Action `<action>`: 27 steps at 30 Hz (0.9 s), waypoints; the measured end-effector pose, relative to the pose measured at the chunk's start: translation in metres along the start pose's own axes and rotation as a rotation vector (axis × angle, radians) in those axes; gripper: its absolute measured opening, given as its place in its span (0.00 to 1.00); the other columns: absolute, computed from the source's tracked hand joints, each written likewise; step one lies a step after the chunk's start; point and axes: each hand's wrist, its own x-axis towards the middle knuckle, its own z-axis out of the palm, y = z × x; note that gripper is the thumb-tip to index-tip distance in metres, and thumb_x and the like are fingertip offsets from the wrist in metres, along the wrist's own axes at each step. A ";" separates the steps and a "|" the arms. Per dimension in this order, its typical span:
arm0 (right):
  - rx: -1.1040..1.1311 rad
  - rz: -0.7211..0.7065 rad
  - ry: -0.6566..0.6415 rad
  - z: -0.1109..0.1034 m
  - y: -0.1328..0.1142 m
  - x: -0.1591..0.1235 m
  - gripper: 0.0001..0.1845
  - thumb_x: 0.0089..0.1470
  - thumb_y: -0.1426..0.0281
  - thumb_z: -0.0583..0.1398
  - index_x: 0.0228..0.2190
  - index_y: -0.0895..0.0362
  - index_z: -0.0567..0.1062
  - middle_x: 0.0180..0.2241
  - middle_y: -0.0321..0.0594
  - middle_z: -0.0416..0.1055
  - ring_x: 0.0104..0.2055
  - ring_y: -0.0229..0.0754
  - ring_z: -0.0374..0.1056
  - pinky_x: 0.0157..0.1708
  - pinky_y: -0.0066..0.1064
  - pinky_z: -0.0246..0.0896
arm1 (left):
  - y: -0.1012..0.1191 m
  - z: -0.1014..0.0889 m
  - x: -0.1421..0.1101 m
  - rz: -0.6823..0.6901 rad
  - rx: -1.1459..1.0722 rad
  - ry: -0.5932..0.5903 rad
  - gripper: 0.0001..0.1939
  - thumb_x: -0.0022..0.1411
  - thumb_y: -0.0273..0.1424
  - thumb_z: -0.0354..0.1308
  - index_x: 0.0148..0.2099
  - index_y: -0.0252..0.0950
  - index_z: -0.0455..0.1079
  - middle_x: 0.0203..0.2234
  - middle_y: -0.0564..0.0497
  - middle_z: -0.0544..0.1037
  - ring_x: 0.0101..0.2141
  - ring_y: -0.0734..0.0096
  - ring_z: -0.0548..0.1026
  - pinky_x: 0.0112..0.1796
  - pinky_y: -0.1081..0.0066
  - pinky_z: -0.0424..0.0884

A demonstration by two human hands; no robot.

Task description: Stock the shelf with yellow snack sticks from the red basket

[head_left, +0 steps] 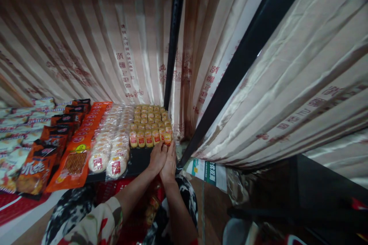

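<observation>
black shelf (139,164): hands (158,157) (169,162) touch film-wrapped yellow cakes (148,137)

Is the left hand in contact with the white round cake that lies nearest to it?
Apart: the head view shows a strip of black surface between the left hand and the white round cake.

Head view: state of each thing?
Small yellow packs: wrapped, in rows
Left hand: at packs' front edge, grip unclear
Right hand: beside it, grip unclear
White round cakes: wrapped, two columns
Orange stick-snack pouches: overlapping in a row
Black-and-orange bags: overlapping
Printed curtains: hanging in pleats
</observation>
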 end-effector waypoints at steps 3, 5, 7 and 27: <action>0.026 0.002 0.017 -0.002 -0.002 0.002 0.31 0.57 0.70 0.42 0.60 0.67 0.49 0.59 0.56 0.54 0.61 0.46 0.52 0.58 0.41 0.49 | 0.001 0.001 0.000 0.003 -0.025 0.003 0.19 0.61 0.30 0.45 0.51 0.30 0.68 0.50 0.41 0.72 0.51 0.65 0.68 0.55 0.68 0.59; 0.051 -0.006 0.027 -0.003 -0.003 0.003 0.30 0.57 0.69 0.43 0.60 0.64 0.50 0.58 0.54 0.57 0.59 0.45 0.55 0.57 0.40 0.51 | 0.002 0.002 -0.001 0.002 -0.041 0.013 0.19 0.61 0.29 0.46 0.51 0.31 0.68 0.50 0.42 0.72 0.51 0.67 0.69 0.55 0.69 0.59; 0.059 -0.010 0.026 -0.002 -0.001 0.004 0.30 0.57 0.69 0.43 0.60 0.64 0.51 0.58 0.54 0.57 0.59 0.45 0.55 0.56 0.40 0.51 | 0.002 0.001 -0.001 -0.001 -0.047 0.016 0.19 0.60 0.29 0.46 0.51 0.31 0.68 0.49 0.42 0.73 0.50 0.67 0.69 0.54 0.69 0.59; 0.047 -0.063 -0.005 0.013 0.023 -0.002 0.32 0.57 0.68 0.40 0.61 0.69 0.49 0.64 0.56 0.42 0.65 0.46 0.41 0.60 0.44 0.44 | -0.004 -0.002 -0.002 0.023 -0.078 -0.022 0.18 0.58 0.28 0.48 0.50 0.35 0.69 0.49 0.44 0.73 0.51 0.64 0.69 0.55 0.65 0.59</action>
